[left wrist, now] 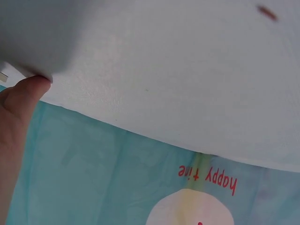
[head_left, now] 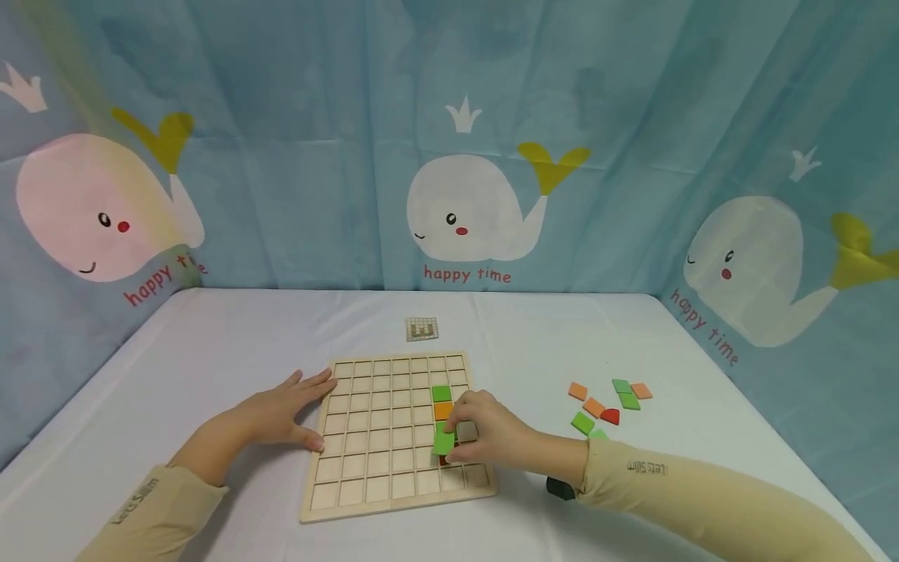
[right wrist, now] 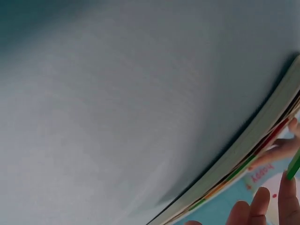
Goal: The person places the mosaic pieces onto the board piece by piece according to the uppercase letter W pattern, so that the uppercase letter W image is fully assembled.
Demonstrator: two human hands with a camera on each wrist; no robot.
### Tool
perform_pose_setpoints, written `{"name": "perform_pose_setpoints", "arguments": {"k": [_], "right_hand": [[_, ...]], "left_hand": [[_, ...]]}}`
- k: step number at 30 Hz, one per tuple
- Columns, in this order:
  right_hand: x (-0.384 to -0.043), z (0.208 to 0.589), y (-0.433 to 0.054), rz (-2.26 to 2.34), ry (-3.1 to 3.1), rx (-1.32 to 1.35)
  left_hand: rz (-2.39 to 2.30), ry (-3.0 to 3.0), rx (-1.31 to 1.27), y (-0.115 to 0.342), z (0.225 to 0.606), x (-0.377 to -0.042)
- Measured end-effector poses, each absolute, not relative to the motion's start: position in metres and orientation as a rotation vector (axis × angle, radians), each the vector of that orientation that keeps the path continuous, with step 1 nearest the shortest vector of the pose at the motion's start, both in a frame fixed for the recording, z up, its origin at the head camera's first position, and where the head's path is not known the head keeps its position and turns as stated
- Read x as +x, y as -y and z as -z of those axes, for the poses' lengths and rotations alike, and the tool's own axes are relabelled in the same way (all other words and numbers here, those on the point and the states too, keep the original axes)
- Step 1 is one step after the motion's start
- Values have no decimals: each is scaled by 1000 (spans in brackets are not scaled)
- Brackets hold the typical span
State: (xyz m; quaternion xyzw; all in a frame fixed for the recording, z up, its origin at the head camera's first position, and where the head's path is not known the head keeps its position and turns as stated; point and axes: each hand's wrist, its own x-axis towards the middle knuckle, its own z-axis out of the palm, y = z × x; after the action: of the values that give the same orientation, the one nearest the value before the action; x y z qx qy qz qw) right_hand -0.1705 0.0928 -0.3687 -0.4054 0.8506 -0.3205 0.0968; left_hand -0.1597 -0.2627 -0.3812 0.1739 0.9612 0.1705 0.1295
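Note:
In the head view the right hand (head_left: 492,433) pinches a green square tile (head_left: 444,444) between thumb and fingers, tilted over the right part of a wooden grid board (head_left: 379,464). The same tile's edge (right wrist: 294,165) shows at a fingertip in the right wrist view. Farther up that column lie an orange tile (head_left: 443,410) and another green tile (head_left: 441,393). Red shows just below the pinched tile, mostly covered by it and the thumb. The left hand (head_left: 281,414) rests at the board's left edge, its fingers spread and thumb at the rim.
Several loose green, orange and red tiles, among them a red one (head_left: 610,417), lie on the white table right of the board. A small pattern card (head_left: 421,329) lies behind it. Some dark object (head_left: 560,489) sits partly under the right sleeve. A blue whale-print curtain (head_left: 302,211) surrounds the table.

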Motion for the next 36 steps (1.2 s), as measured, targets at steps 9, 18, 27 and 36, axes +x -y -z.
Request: {"name": "perform_pose_setpoints", "arguments": {"k": [9,18,27,36], "right_hand": [[-175,374,-74,846,-2510,-1117],[-173,374,-66,719,-2569,-1070],[-170,371,-62,658,-2595,-1058],[-173,365,-70,822,-2526,-1006]], "left_hand": [[-524,-2780,489,260,379,-157],[-522,-2788,493,261,380,-157],[-522,-2791,505,261,380,-157],[-514,-2797,513,262,382,-158]]}}
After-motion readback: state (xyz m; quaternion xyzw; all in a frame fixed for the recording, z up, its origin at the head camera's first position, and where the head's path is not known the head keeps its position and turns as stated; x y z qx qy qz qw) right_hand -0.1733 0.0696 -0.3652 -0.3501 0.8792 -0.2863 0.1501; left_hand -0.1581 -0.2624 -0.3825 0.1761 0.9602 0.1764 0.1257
